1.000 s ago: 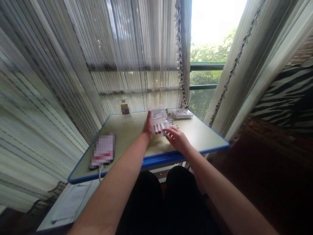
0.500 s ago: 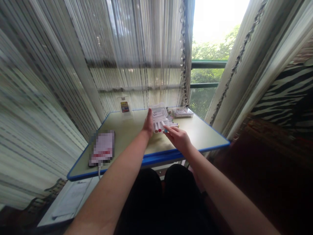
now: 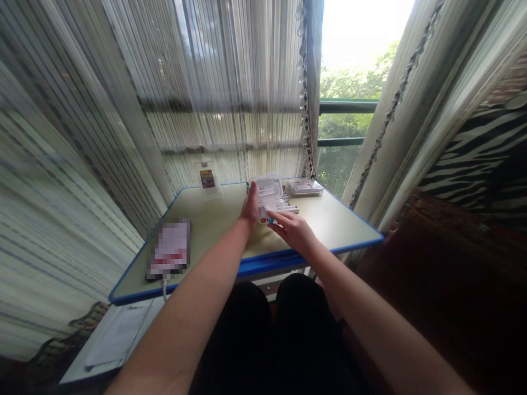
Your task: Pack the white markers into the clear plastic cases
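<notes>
My left hand point(image 3: 249, 209) grips the left side of a clear plastic case point(image 3: 269, 188), its lid tilted up and its open side toward me. Inside the case stand white markers with coloured ends; a brownish end point(image 3: 263, 220) shows at the left. My right hand point(image 3: 291, 226) has its fingers closed on a marker with a blue end point(image 3: 270, 220), at the front of the case. Behind the case, several loose markers point(image 3: 291, 209) lie on the table, partly hidden by the case and my hands.
A closed clear case point(image 3: 305, 188) lies at the table's back right. Clear packaging with a yellow and red label point(image 3: 207, 179) stands at the back left. A blurred-out phone-like device point(image 3: 169, 248) with a white cable point(image 3: 165, 289) lies at the left. The table point(image 3: 214, 219) has a blue edge.
My right hand has moved left with the blue-ended marker, which now covers the red end seen before. My left hand keeps its hold on the case. The whole view has shifted slightly.
</notes>
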{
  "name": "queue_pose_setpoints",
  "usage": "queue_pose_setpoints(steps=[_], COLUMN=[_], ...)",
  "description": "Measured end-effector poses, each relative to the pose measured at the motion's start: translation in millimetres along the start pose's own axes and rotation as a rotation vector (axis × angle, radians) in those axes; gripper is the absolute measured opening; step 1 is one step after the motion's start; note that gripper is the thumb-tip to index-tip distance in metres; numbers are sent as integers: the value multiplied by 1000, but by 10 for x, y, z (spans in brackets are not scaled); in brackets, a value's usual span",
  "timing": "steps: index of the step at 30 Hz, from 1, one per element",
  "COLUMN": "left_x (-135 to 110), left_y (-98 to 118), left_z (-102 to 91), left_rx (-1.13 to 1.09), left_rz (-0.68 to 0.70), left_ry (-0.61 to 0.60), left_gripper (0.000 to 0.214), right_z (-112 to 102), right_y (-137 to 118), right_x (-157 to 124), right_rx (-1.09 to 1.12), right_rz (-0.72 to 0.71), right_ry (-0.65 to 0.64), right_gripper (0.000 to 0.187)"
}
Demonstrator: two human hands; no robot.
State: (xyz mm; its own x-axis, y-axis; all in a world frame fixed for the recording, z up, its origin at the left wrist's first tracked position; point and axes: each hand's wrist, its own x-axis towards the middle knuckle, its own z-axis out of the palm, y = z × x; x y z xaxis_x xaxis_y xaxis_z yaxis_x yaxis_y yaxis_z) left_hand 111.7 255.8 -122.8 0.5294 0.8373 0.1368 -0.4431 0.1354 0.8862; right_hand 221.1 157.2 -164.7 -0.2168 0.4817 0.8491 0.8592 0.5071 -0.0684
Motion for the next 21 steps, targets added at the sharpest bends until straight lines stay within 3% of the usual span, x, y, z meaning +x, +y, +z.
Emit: queue_pose_setpoints(steps=[8, 21], left_x=[2, -5], left_y=[-6, -1], left_z=[40, 66], left_rx=[-4, -22], left_rz=[47, 52], left_ry=[-19, -14], left_gripper=[71, 68], right_z=[41, -69], right_y=[26, -119], right_x=[17, 79], right_rx=[-17, -120], right_rz=[60, 130], right_ry=[-83, -153], right_gripper=[30, 28])
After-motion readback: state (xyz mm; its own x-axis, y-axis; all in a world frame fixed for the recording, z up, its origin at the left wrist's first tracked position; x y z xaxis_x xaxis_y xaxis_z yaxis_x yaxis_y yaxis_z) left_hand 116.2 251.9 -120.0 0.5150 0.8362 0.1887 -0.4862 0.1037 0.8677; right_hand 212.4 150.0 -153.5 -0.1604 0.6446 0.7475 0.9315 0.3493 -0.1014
